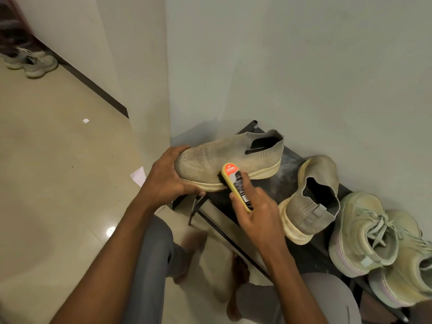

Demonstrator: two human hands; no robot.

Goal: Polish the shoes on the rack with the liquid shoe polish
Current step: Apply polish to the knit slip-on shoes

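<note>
Grey trousers (154, 258) and bare forearms fill the near view above a glossy beige tiled floor (46, 183). The left hand (167, 176) grips the toe of a beige knit shoe (224, 157) at 12 o'clock on the black rack (287, 183). The right hand (254, 213) has its fingers (245, 178) curled round the polish bottle (236, 183), whose dark tip touches the shoe's side. Its mate (311, 202) and laced sneakers (364, 232) sit at 3 o'clock against a pale wall (304, 66).
</note>
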